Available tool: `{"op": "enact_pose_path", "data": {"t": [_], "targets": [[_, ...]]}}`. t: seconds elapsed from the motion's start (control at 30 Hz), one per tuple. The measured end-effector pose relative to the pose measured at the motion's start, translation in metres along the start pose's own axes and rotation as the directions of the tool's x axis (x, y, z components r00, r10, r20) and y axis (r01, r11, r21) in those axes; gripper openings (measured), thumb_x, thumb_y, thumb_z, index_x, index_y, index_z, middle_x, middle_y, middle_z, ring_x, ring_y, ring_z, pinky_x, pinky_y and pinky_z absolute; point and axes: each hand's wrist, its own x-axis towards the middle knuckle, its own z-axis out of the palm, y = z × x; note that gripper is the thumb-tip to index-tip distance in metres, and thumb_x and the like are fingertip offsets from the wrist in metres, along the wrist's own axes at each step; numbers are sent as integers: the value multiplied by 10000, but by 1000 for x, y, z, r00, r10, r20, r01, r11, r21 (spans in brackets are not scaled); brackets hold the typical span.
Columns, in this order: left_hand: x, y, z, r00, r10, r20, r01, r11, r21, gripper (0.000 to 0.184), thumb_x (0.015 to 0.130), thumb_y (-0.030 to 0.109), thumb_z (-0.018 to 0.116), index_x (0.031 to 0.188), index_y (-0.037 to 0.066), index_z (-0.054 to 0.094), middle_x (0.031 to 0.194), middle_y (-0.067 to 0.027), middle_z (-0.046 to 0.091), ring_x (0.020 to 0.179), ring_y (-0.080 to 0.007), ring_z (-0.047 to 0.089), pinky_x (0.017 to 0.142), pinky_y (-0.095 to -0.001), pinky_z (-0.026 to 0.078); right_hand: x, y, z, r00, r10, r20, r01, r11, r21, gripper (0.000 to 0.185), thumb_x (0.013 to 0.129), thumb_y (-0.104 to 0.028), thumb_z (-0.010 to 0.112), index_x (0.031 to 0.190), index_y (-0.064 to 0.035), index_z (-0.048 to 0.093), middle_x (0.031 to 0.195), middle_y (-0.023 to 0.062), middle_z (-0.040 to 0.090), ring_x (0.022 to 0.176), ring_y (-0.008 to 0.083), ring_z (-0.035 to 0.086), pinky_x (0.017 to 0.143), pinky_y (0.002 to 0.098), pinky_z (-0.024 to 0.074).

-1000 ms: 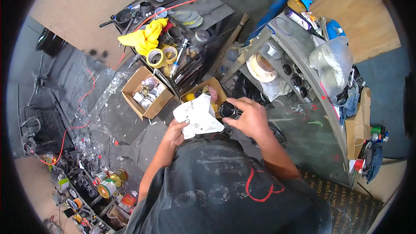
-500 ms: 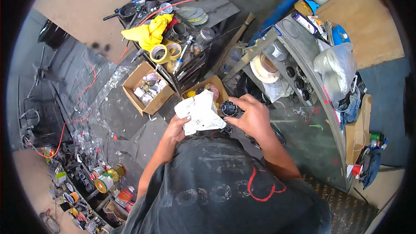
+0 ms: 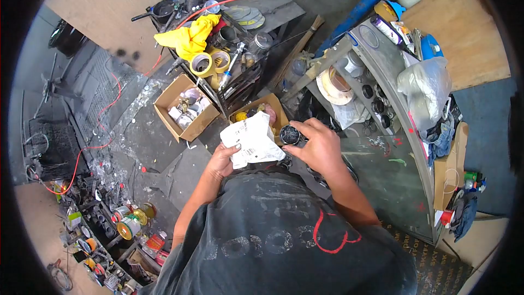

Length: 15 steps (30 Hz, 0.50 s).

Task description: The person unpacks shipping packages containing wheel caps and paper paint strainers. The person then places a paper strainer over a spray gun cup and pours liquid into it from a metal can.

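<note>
- Our left hand (image 3: pixel 221 161) pinches the white packet (image 3: pixel 252 140) by its left edge, thumb on top; faint print faces up.
- Our right hand (image 3: pixel 320 147) grips the black cup (image 3: pixel 290 135) by its side, mouth up, just beside the packet. Contents too dark to identify.
- We'd keep the cup level, fingers off the rim, packet grip light so it doesn't crumple.
- Beyond the packet: cardboard box (image 3: pixel 280 110), partly hidden, yellow item (image 3: pixel 240 116) and pink item (image 3: pixel 268 111) inside.
- Left of it: open carton (image 3: pixel 200 124) holding pale crumpled pieces (image 3: pixel 185 115).
- Farthest: bench (image 3: pixel 279 3) with metal cup (image 3: pixel 225 36); we can't tell what's inside.
</note>
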Motion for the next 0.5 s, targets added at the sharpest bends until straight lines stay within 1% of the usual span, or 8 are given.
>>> {"op": "enact_pose_path", "data": {"t": [0.07,0.13,0.17,0.23,0.3,0.37,0.43,0.5], "targets": [[3,-5,-9,999,28,-33,-27,999,29,578,860,21,692,1401,-35,499,1318,-183,647,1192,-347,655,1045,-503,525,1,0,-1,997,45,60,-50,996,80,559,643,-272,915,1152,-113,744,1023,91,692,922,312,689,802,394,554],[1,-3,-5,999,-5,-33,6,1000,29,589,858,14,686,1411,-37,492,1342,-184,630,1214,-348,640,1058,-511,511,2,10,1,987,30,161,-80,946,314,583,642,-236,931,1173,-97,734,1027,99,696,957,259,680,871,359,530],[-1,-2,-4,998,-22,-63,25,999,38,600,857,7,681,1422,-39,484,1367,-185,614,1237,-350,624,1072,-518,498,4,17,2,970,13,242,-126,881,457,590,646,-223,937,1183,-92,729,1024,91,698,972,231,671,894,348,518],[-1,-2,-4,1000,5,2,-5,1000,-12,601,853,13,687,1417,-43,488,1349,-183,626,1224,-350,632,1067,-523,501,0,38,13,916,-99,389,-215,697,684,610,664,-199,942,1218,-88,713,1022,54,690,1007,173,633,925,330,493],[0,-2,-5,1000,23,-9,-22,999,28,585,842,78,723,1381,-25,520,1303,-175,656,1175,-347,663,1032,-507,533,-6,50,9,764,-285,579,-296,643,707,659,712,-178,922,1305,-85,652,1134,37,685,1065,163,619,973,339,482],[-4,1,-7,1000,28,-4,-28,999,43,581,834,81,734,1372,-10,535,1287,-169,665,1171,-344,665,1018,-507,541,-16,55,15,662,-431,613,-269,627,732,649,731,-152,904,1319,-87,637,1199,61,677,1134,188,611,1017,355,465],[-5,1,-16,999,51,0,-51,998,36,539,849,86,716,1356,0,554,1263,-150,677,1144,-316,676,991,-481,557,-21,56,16,630,-472,617,-252,627,737,635,734,-126,895,1310,-74,632,1256,78,659,1204,212,591,1064,370,438],[-1,2,-30,997,70,-13,-69,996,61,525,866,86,693,1372,29,562,1244,-115,681,1094,-300,688,1009,-480,543,-24,61,17,624,-561,543,-215,545,810,643,729,-106,897,1303,-61,611,1304,93,636,1249,231,572,1090,382,418]]}}
